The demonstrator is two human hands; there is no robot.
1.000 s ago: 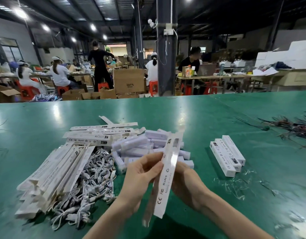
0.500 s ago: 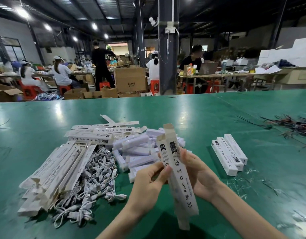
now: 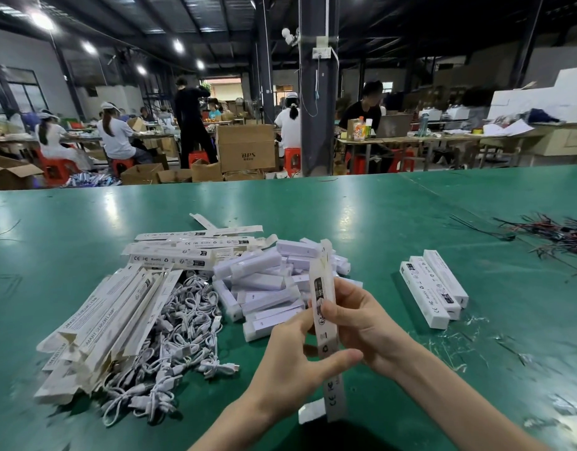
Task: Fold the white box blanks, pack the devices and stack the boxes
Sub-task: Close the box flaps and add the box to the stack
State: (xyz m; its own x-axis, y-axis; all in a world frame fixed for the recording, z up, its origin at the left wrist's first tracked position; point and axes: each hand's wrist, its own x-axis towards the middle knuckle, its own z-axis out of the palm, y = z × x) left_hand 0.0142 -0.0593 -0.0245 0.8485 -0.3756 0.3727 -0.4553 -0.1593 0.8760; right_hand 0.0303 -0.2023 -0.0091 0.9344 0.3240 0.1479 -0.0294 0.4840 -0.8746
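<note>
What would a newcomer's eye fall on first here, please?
First, the long white box blank held at centre front, gripped by the left hand and right hand. Behind it on the green table lies a heap of white devices, with tangled white cables and flat blanks to its left and three folded boxes to its right.

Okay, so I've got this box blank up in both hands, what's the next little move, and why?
Probably tuck in the near-end flap. The box blank, pinched between the left hand and the right hand, looks squared into a tube, but that flap hangs loose, so a device from the pile of devices would likely slide straight through.
</note>
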